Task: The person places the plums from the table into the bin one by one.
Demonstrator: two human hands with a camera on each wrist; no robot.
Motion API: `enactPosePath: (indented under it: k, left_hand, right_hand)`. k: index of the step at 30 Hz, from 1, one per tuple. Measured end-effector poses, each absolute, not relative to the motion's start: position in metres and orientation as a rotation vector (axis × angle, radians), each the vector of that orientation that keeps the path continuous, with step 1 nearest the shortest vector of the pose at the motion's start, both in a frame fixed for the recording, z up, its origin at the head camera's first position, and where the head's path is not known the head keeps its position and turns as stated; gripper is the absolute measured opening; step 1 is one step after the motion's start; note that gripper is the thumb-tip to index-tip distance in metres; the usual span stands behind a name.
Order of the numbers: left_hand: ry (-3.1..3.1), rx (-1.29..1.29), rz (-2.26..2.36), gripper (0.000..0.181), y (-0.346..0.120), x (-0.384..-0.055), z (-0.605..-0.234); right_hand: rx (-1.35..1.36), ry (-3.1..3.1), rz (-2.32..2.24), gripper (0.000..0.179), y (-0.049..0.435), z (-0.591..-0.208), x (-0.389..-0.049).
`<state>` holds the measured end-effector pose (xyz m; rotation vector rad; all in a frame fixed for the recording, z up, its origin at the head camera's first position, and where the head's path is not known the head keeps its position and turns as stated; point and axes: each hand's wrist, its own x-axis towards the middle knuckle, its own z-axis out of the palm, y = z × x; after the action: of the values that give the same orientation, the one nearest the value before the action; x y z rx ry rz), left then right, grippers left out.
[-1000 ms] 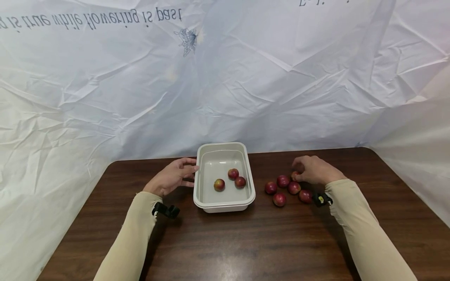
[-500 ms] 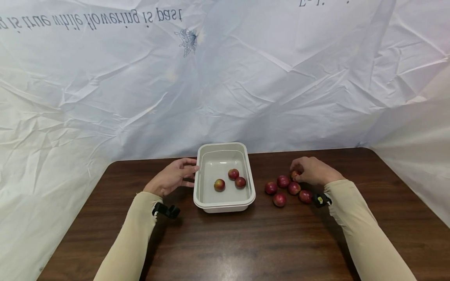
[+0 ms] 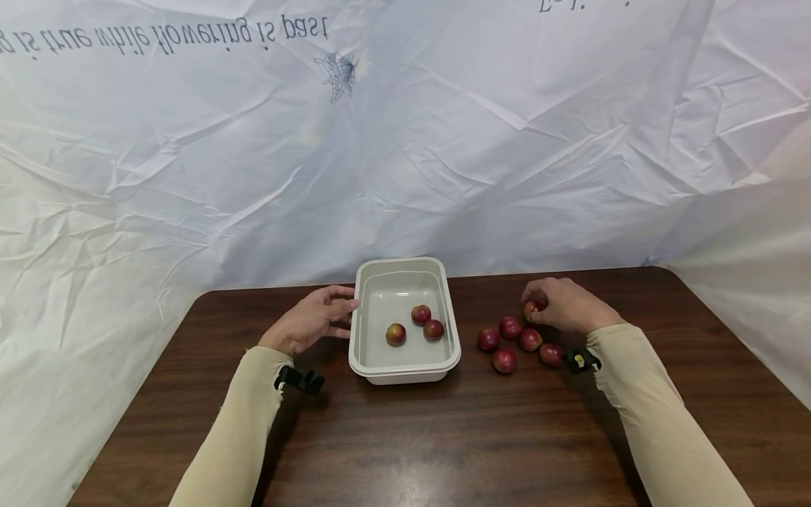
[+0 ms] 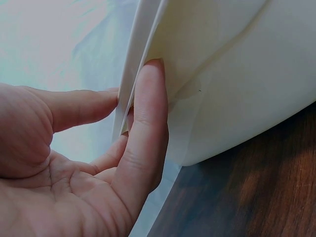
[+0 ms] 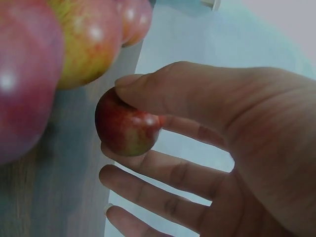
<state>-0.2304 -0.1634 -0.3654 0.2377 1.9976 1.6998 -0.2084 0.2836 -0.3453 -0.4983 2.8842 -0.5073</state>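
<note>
My left hand (image 3: 310, 319) pinches the left rim of a pale grey rectangular plastic container (image 3: 405, 369); in the left wrist view the thumb lies on the rim and the fingers (image 4: 148, 108) reach under it, against the outer wall. Between the thumb and fingers of my right hand (image 3: 567, 306) is a dark red plum (image 5: 127, 124), low over the table at the far side of a loose group. Several more red plums (image 3: 510, 327) of that group lie on the table right of the container. Inside the container, on its floor, sit 3 plums (image 3: 395, 334).
The dark wood-grain table (image 3: 405, 436) ends at the back against a creased white sheet (image 3: 405, 141) with printed writing. A black wrist strap (image 3: 300, 380) is on the left sleeve, another black device (image 3: 579, 360) on the right. Large plums (image 5: 84, 39) crowd the right wrist view's left side.
My right hand has shifted slightly left with the plum in its fingers. The left hand, the container and the other plums look the same.
</note>
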Motion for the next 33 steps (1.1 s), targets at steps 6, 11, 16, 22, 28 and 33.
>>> enactPosePath:
  k: [6, 11, 16, 22, 28, 33]
  left_hand:
    - [1.998, 0.229, 1.698, 0.051, -0.163, -0.229, -0.365]
    - [2.003, 0.239, 1.687, 0.053, -0.164, -0.229, -0.365]
    - [1.999, 0.234, 1.697, 0.052, -0.163, -0.229, -0.365]
    - [1.997, 0.229, 1.707, 0.050, -0.162, -0.229, -0.364]
    - [2.003, 0.226, 1.701, 0.052, -0.162, -0.229, -0.364]
    - [2.001, 0.226, 1.698, 0.052, -0.162, -0.229, -0.363]
  right_hand:
    - [-0.509, 2.917, -0.523, 0.027, 0.280, -0.343, -0.207]
    - [-0.532, 2.950, -0.543, 0.023, 0.275, -0.339, -0.204]
    - [-0.541, 2.961, -0.550, 0.021, 0.270, -0.333, -0.200]
    - [-0.557, 2.989, -0.550, 0.017, 0.267, -0.328, -0.197]
    - [-0.585, 3.039, -0.539, 0.013, 0.261, -0.325, -0.197]
    - [-0.605, 3.071, -0.522, 0.016, 0.255, -0.322, -0.195]
